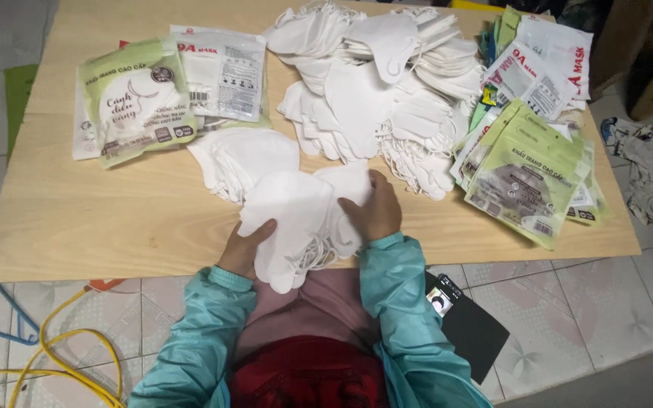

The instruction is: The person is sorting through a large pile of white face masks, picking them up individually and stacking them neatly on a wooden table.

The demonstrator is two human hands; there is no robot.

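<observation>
**Two hands hold a bunch of white masks**

The left hand (pixel 245 245) is curled around a small stack of white masks (pixel 296 219). Its thumb lies on top and its fingers go under the stack. The right hand (pixel 376 208) is bent over the other side of the same stack, with its fingers pressed down on the top mask. Both hands have hold of the stack. The stack sits at the near edge of the wooden board (pixel 115 219), right in front of the person, and it hangs a little over the edge. Thin ear strings dangle from it.

Just behind the stack lies a flat fan of masks (pixel 236 155). Further back is a big heap of loose masks (pixel 376 83). To the left are green and white packets (pixel 137 98), lying flat. To the right is another pile of packets (pixel 527 170), spread out like cards.

The person wears teal sleeves (pixel 402 302). A black phone (pixel 466 321) lies on the tiled floor (pixel 606 302) by the right arm. A yellow cable (pixel 62 355) curls on the floor at the left. A grey cloth (pixel 648 166) lies on the floor at the far right
</observation>
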